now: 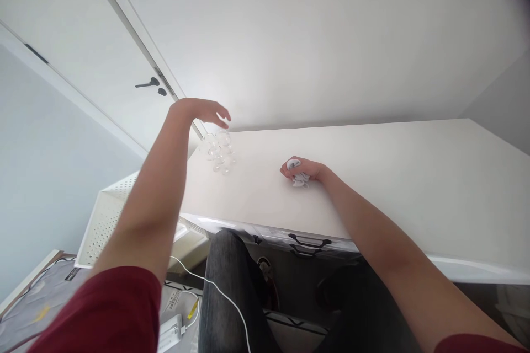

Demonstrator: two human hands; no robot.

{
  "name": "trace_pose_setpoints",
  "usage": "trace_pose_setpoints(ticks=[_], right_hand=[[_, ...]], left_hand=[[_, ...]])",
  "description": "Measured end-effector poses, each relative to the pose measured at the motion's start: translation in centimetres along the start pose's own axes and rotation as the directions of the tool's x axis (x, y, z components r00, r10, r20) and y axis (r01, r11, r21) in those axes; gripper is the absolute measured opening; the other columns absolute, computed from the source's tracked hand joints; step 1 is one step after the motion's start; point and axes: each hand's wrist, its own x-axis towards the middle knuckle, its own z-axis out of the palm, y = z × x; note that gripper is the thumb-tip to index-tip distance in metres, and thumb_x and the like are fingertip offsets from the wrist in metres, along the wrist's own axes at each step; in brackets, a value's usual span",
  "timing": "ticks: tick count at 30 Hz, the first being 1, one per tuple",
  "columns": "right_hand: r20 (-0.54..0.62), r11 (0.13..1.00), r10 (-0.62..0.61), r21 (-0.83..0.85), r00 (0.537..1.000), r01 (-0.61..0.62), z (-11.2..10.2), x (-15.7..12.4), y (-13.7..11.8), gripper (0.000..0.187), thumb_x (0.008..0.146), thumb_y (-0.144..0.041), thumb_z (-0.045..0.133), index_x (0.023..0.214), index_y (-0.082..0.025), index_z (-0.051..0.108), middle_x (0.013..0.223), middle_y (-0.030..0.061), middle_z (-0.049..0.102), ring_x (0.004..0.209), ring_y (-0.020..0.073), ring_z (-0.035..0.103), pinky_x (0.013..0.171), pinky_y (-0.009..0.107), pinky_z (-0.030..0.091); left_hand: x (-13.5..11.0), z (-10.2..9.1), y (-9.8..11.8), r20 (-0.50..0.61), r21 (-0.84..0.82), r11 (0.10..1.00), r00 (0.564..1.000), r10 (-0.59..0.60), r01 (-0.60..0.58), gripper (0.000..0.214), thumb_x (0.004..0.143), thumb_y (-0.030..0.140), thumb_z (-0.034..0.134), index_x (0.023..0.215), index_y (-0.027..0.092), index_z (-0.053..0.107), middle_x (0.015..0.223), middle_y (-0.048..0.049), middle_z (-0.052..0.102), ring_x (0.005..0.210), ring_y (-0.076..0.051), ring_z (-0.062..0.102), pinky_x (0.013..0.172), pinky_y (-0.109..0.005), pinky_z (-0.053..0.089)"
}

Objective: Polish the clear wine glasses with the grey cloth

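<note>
1. At the far left corner of the white table, a cluster of clear glasses was seen.
2. Just above the glasses, the left hand was held with fingers released, nothing grasped.
3. Near the table's middle, a white cloth was clenched in the right hand and pressed to the surface.
4. Left of the table, a perforated white basket was seen.

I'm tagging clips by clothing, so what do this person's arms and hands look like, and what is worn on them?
Both arms are bare below short dark red sleeves, with the left sleeve and the right sleeve showing at the bottom edge. The left hand and right hand wear no gloves, and no watch, ring or bracelet shows.
</note>
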Motion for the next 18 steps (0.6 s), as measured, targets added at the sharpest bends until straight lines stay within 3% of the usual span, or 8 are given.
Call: trace_pose_setpoints(ticks=[2,3,6,8,10,12,16,18], right_hand=[[-0.01,1.0,0.01,0.006,1.0,-0.01,0.0,0.0,0.0,0.031,0.084,-0.036,0.08,0.07,-0.015,0.063,0.07,0.0002,0.056,0.058,0.0104,0.045,0.052,0.025,0.037],[-0.021,1.0,0.012,0.01,1.0,-0.012,0.1,0.0,0.0,0.03,0.084,-0.036,0.081,0.071,-0.014,0.064,0.072,0.0008,0.057,0.06,0.0109,0.047,0.053,0.025,0.038],[-0.09,0.998,-0.004,0.064,0.996,0.01,0.5,0.2,-0.3,0.027,0.085,-0.038,0.079,0.094,-0.014,0.071,0.084,0.0045,0.065,0.069,0.0149,0.058,0.06,0.026,0.047],[-0.202,0.985,-0.063,0.147,0.977,0.093,0.7,0.4,-0.4,0.044,0.085,-0.043,0.076,0.12,-0.018,0.068,0.1,0.0079,0.07,0.079,0.0192,0.065,0.064,0.029,0.052],[-0.361,0.955,-0.122,0.212,0.925,0.209,0.8,0.5,-0.6,0.056,0.086,-0.048,0.071,0.134,-0.02,0.061,0.111,0.0095,0.07,0.084,0.021,0.066,0.066,0.03,0.054],[-0.496,0.936,-0.124,0.23,0.859,0.268,0.8,0.5,-0.7,0.056,0.09,-0.053,0.065,0.134,-0.02,0.062,0.106,0.0084,0.07,0.081,0.0205,0.065,0.064,0.03,0.054],[-0.6,0.956,-0.023,0.22,0.8,0.193,0.7,0.2,-0.8,0.052,0.092,-0.062,0.06,0.123,-0.02,0.068,0.081,0.0045,0.066,0.069,0.0204,0.061,0.06,0.031,0.052],[-0.602,0.963,0.014,0.224,0.799,0.152,0.8,0.1,-0.8,0.053,0.092,-0.064,0.06,0.121,-0.02,0.069,0.078,0.0042,0.065,0.067,0.0206,0.06,0.058,0.031,0.051]], left_hand=[[-2.7,0.5,2.8,-0.198,-0.199,0.976,0.979,0.049,-0.089,0.038,0.086,0.048,0.07,0.117,0.027,0.075,0.12,-0.0029,0.073,0.115,-0.024,0.068,0.104,-0.039,0.051],[-4.1,1.6,4.3,-0.376,-0.307,0.938,0.926,0.036,-0.161,0.033,0.09,0.045,0.065,0.115,0.026,0.073,0.12,-0.0029,0.072,0.111,-0.021,0.069,0.1,-0.036,0.053],[-7.6,7.6,8.3,-0.711,-0.576,0.755,0.648,-0.274,-0.313,0.02,0.096,0.039,0.057,0.1,0.023,0.067,0.099,-0.0037,0.072,0.088,-0.015,0.068,0.08,-0.027,0.056],[-8.9,13.1,10.2,-0.642,-0.748,0.58,0.574,-0.508,-0.323,0.018,0.098,0.038,0.052,0.093,0.023,0.061,0.079,-0.0013,0.066,0.068,-0.013,0.062,0.065,-0.024,0.052],[-9.6,18.4,11.2,-0.429,-0.889,0.411,0.682,-0.593,-0.202,0.015,0.096,0.037,0.056,0.09,0.024,0.058,0.066,0.0014,0.06,0.057,-0.012,0.057,0.057,-0.023,0.047],[-9.8,22.7,11.3,-0.254,-0.955,0.283,0.717,-0.649,-0.082,0.013,0.094,0.037,0.06,0.093,0.024,0.057,0.066,0.0024,0.06,0.054,-0.011,0.055,0.055,-0.023,0.045],[-10.1,27.2,9.9,-0.059,-0.995,-0.001,0.602,-0.797,-0.099,0.027,0.093,0.044,0.063,0.108,0.027,0.047,0.075,0.0029,0.064,0.054,-0.01,0.054,0.055,-0.022,0.042],[-10.0,27.8,8.9,0.022,-0.964,-0.179,0.611,-0.791,-0.197,0.033,0.094,0.047,0.063,0.113,0.029,0.044,0.082,0.002,0.067,0.054,-0.009,0.052,0.057,-0.022,0.044]])
